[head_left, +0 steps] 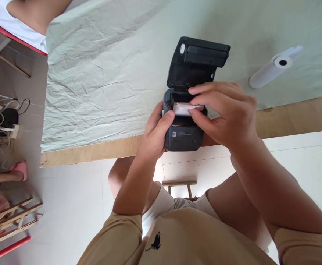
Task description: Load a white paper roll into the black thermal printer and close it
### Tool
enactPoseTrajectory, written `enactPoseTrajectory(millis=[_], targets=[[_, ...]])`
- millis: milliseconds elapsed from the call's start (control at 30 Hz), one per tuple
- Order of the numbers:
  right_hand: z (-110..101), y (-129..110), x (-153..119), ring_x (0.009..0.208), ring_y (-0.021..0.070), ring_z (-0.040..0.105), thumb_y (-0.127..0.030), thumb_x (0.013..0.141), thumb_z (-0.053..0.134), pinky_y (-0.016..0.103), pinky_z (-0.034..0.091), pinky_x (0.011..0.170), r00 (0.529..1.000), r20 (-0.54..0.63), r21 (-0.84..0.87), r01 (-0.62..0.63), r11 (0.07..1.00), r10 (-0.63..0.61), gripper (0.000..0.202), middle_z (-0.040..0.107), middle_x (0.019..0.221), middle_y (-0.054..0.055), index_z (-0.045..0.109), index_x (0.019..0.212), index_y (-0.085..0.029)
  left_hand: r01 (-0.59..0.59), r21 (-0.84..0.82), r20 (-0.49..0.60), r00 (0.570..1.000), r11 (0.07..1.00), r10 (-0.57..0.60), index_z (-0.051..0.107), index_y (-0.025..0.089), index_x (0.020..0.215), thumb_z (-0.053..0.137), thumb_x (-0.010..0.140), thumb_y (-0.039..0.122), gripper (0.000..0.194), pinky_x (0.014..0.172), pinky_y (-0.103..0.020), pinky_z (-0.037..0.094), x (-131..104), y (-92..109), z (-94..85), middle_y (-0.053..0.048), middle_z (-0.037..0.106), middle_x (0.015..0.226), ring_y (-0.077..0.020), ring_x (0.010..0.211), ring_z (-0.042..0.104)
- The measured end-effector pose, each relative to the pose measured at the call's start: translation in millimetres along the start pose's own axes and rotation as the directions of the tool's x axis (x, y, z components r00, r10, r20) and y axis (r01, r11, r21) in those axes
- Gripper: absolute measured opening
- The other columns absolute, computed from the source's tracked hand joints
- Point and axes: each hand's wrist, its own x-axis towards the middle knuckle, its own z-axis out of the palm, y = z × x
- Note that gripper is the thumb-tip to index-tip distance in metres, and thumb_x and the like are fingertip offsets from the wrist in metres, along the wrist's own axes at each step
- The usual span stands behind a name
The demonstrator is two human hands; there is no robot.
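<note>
A small dark portable printer (184, 138) is held over the table's near edge, its black lid (196, 62) swung up and back. My left hand (157, 130) grips the printer's left side, with the thumb over the rim. Inside the paper bay lies a white paper roll (183, 109). My right hand (224, 110) is at the bay's right side, thumb and fingertips closed on the roll's paper. The fingers hide the right part of the roll.
A larger white paper roll (271, 71) with a loose end stands on the pale green tablecloth (108, 81) at the right. Another person's arm (41, 14) rests at the top left. Tangled cables (2, 123) and a wooden rack (20, 219) are at the left.
</note>
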Motion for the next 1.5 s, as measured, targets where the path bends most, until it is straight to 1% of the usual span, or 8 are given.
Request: enactPoseTrajectory(millis=[200,367,533,667,833,1000,1200,1500], targets=[[-2,-5,-5,0.102,0.0253,0.083,-0.018,0.102,0.069,0.047,0.059,0.087,0.989,-0.096,0.182,0.13,0.975,-0.114,0.018,0.088,0.108,-0.005,0.074,0.093,-0.033,-0.045,-0.039,0.046,0.998,0.998,0.047,0.076,0.026,0.111,0.073,0.1,0.072,0.047,0.09,-0.039,0.069,1,-3,-1.7,-0.007,0.083,0.122,-0.0334,0.128,0.08],[-1,-11,-10,0.102,0.0264,0.081,-0.025,0.101,0.072,0.047,0.056,0.085,0.985,-0.029,0.288,0.172,0.942,-0.17,0.008,0.087,0.101,-0.005,0.072,0.097,-0.033,-0.096,0.059,0.026,0.995,0.994,0.095,0.071,0.034,0.138,0.093,0.083,0.062,0.065,0.099,-0.044,0.068,2,-5,-6.2,-0.003,0.081,0.122,-0.0329,0.124,0.08],[-7,-1,-7,0.107,0.0272,0.079,-0.027,0.102,0.063,0.047,0.063,0.088,0.972,-0.231,0.311,0.041,0.95,0.034,0.019,0.082,0.116,0.003,0.073,0.116,-0.035,-0.121,0.105,0.049,0.992,0.987,0.116,0.069,0.035,0.146,0.096,0.08,0.058,0.075,0.096,-0.045,0.067,3,-7,-10.3,-0.006,0.079,0.124,-0.0362,0.125,0.079],[-8,11,-10,0.16,0.0363,0.059,-0.044,0.102,0.064,0.057,0.06,0.116,0.981,-0.06,0.3,-0.159,0.941,0.185,0.058,0.058,0.168,0.007,0.051,0.158,-0.043,-0.147,0.099,0.09,0.986,0.984,0.138,0.069,0.033,0.146,0.101,0.074,0.058,0.082,0.102,-0.047,0.066,3,-7,-11.8,-0.009,0.076,0.136,-0.0386,0.13,0.077],[-5,14,-17,0.141,0.0339,0.072,-0.055,0.109,0.048,0.056,0.063,0.111,0.963,-0.131,0.344,-0.179,0.922,0.235,0.042,0.07,0.147,0.007,0.058,0.147,-0.042,-0.112,0.144,0.043,0.993,0.983,0.106,0.071,0.034,0.142,0.102,0.072,0.062,0.082,0.092,-0.043,0.067,2,-6,-12.8,-0.007,0.075,0.118,-0.0366,0.121,0.078],[-3,15,-19,0.144,0.034,0.072,-0.045,0.105,0.063,0.06,0.064,0.117,0.978,0.146,0.371,-0.194,0.908,0.15,0.046,0.073,0.155,0.01,0.059,0.149,-0.035,-0.097,0.076,0.067,0.993,0.992,0.092,0.063,0.035,0.15,0.106,0.066,0.06,0.097,0.091,-0.044,0.068,2,-8,-13.9,-0.008,0.076,0.13,-0.0364,0.121,0.079],[3,20,-22,0.108,0.025,0.081,-0.044,0.103,0.067,0.045,0.073,0.094,0.93,0.316,0.43,-0.317,0.845,0.188,0.056,0.077,0.146,0.007,0.055,0.157,-0.034,0.011,0.015,0.014,1.0,1.0,-0.011,0.071,0.029,0.133,0.091,0.086,0.069,0.065,0.085,-0.043,0.07,-2,-2,-4.0,-0.009,0.082,0.118,-0.0378,0.12,0.083],[5,24,-24,0.119,0.0273,0.08,-0.042,0.098,0.074,0.046,0.073,0.099,0.921,0.326,0.384,-0.334,0.861,0.212,0.061,0.076,0.144,0.006,0.056,0.157,-0.037,0.015,0.019,-0.011,1.0,1.0,-0.015,0.075,0.031,0.129,0.091,0.089,0.064,0.055,0.089,-0.045,0.071,-3,2,-0.7,-0.008,0.084,0.119,-0.0392,0.129,0.082]])
